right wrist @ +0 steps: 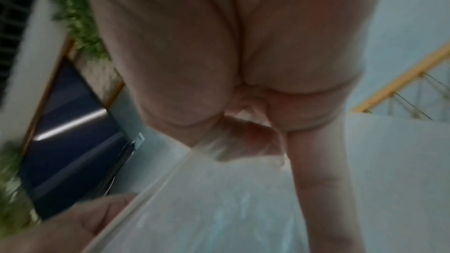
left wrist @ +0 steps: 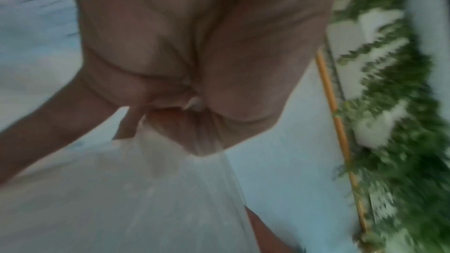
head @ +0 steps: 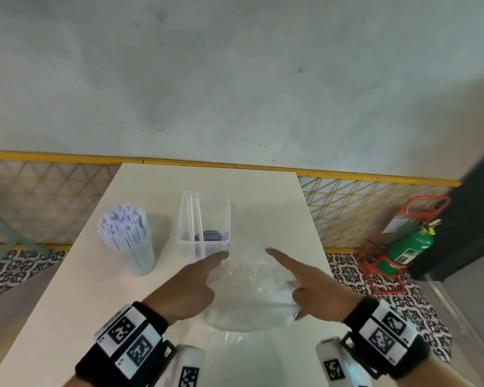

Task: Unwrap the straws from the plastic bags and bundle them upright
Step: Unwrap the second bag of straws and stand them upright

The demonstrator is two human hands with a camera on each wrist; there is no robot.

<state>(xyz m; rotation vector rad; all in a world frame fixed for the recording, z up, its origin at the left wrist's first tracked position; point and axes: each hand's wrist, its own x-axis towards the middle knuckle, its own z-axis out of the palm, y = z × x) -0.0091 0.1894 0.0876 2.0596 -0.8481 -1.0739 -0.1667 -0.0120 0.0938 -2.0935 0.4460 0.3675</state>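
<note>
Two hands are on one clear plastic bag (head: 249, 291) here, held above the near part of the white table (head: 67, 303). The left hand (head: 189, 289) has a bunch of film gathered in its curled fingers, index finger pointing forward; the left wrist view shows the plastic pulled into the fist. The right hand (head: 316, 291) mirrors it, pinching the opposite edge, index finger out as well. The bag looks slack and see-through, and I cannot tell whether any straws remain inside; none show through the film.

Over to the left stands the bundle of pale straws (head: 125, 233), upright and fanned at the top, well apart from the hands. Between it and the bag sits a clear divided container (head: 204, 219) with something dark at its bottom.

My read: this is the stage of opening or emptying a bag. To do it well, pull the two gathered edges steadily apart rather than snatching, keep the mouth facing the table so anything inside slides out together, and stay clear of that container, just beyond the left fingertip. Thin film tears unevenly, so even tension on both sides matters.
</note>
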